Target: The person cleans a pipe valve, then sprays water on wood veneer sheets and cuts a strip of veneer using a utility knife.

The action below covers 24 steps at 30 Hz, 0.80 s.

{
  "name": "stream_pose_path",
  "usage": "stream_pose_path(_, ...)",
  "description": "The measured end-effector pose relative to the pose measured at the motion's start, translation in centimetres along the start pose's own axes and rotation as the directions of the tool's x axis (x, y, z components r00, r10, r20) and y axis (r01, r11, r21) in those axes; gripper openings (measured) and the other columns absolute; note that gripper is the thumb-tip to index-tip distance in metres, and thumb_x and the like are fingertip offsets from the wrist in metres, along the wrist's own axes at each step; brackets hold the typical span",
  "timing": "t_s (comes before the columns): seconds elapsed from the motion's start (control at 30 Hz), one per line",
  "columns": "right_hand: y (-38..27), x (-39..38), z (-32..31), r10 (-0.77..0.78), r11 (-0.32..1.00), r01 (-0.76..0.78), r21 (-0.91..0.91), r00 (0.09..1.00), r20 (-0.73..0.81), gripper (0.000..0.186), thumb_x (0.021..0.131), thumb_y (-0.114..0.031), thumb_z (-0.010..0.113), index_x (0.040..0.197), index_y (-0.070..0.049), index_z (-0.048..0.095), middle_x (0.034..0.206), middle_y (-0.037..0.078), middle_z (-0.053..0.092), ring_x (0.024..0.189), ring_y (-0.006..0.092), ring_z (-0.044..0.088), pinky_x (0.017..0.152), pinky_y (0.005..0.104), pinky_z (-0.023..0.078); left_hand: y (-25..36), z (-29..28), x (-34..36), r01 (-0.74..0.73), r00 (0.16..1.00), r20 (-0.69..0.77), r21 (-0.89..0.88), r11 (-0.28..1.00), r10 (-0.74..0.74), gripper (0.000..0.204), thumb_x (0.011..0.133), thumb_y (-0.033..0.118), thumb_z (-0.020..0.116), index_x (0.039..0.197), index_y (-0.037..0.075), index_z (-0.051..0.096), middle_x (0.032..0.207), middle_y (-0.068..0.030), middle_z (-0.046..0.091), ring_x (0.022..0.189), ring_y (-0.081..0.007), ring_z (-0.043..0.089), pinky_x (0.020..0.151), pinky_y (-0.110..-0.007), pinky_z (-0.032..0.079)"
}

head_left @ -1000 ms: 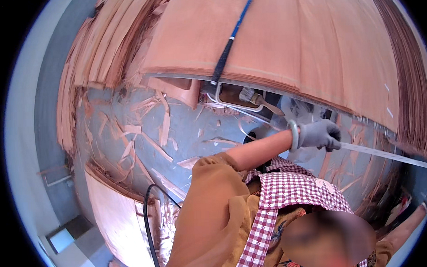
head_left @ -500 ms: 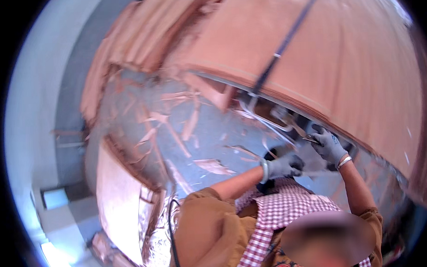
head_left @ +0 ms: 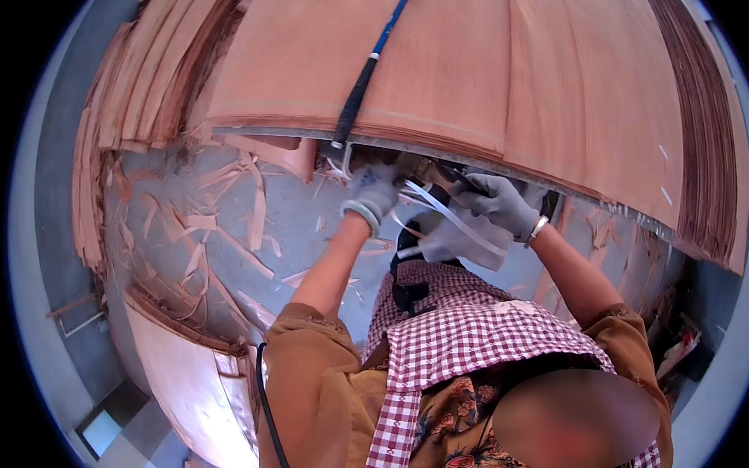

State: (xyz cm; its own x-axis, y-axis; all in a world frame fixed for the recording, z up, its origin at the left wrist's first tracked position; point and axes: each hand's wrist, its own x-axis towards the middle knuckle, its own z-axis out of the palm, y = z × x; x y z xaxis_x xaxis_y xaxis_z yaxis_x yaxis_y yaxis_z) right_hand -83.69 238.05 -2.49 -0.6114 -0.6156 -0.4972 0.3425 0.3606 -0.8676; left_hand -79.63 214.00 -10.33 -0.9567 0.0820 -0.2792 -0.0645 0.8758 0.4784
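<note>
My left hand (head_left: pixel 375 191), in a grey work glove, reaches to the underside of the worktop's front edge. Its fingers are smeared by motion, so whether they hold anything cannot be seen. To its right, my right hand (head_left: pixel 505 205), also gloved, is closed round a slim dark-handled tool (head_left: pixel 470 182) just below the same edge; its exact kind is unclear. White strips (head_left: pixel 448 210) run down from between the hands. Beside them hangs a translucent plastic sheet (head_left: pixel 465 243). Under the edge, a cluttered holder is mostly hidden.
A broad stack of reddish wood veneer sheets (head_left: pixel 434 59) covers the worktop. Across it lies a blue rod with a black grip (head_left: pixel 357 98), jutting over the edge. More veneer stacks (head_left: pixel 150 68) stand at left. Scraps (head_left: pixel 239 247) litter the floor; a curved pale panel (head_left: pixel 185 364) stands lower left.
My left hand has moved forward, from near my apron to the worktop's edge. My right hand remains near the edge with the tool. The whole view has shifted and turned.
</note>
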Motion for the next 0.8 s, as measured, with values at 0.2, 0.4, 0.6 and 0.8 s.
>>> stream_pose_path(0.2,0.4,-1.9,2.5,-0.122,0.954,0.095,-0.284,0.989,-0.079,0.018,0.086,-0.015,0.057,0.097,-0.001,0.06,0.078,0.008,0.057,0.066,0.019,0.053,0.063,0.0316,0.044,-5.3,3.3,3.7,0.144,0.977,-0.188,0.224,0.964,-0.102,0.035,0.083,0.024,0.051,0.115,0.011,0.058,0.119,-0.0161,0.056,0.111,-0.0327,0.051,0.092,-0.044,0.04)
stream_pose_path(0.4,1.7,2.9,4.2,-0.046,0.733,-0.06,-0.678,0.989,-0.138,0.018,0.083,-0.016,0.054,0.092,-0.001,0.059,0.093,0.024,0.059,0.089,0.0414,0.055,0.076,0.0421,0.045,-5.2,4.9,5.2,0.114,0.971,-0.238,0.351,0.93,-0.03,0.04,0.086,0.024,0.042,0.123,0.012,0.053,0.128,-0.0125,0.05,0.118,-0.0273,0.048,0.097,-0.038,0.036)
stream_pose_path(0.6,0.8,3.9,2.8,-0.034,0.668,-0.038,-0.744,0.996,-0.081,0.022,0.081,-0.014,0.053,0.098,-0.002,0.059,0.098,0.024,0.059,0.093,0.0404,0.056,0.078,0.0424,0.045,-5.1,-3.3,-0.8,0.116,0.993,-0.01,0.032,0.993,-0.116,0.022,0.081,0.019,0.053,0.095,0.007,0.064,0.094,-0.0202,0.062,0.091,-0.0364,0.059,0.078,-0.042,0.046)
stream_pose_path(0.8,2.0,4.9,3.2,-0.118,0.627,0.037,-0.778,0.992,-0.048,0.023,0.078,-0.011,0.053,0.099,-0.002,0.059,0.099,0.024,0.059,0.095,0.0397,0.055,0.079,0.0415,0.045,-22.7,-6.6,-20.3,0.484,0.824,-0.285,-0.095,0.87,-0.489,0.014,0.08,0.012,0.056,0.088,0.002,0.062,0.076,-0.017,0.062,0.064,-0.0276,0.057,0.062,-0.039,0.045)
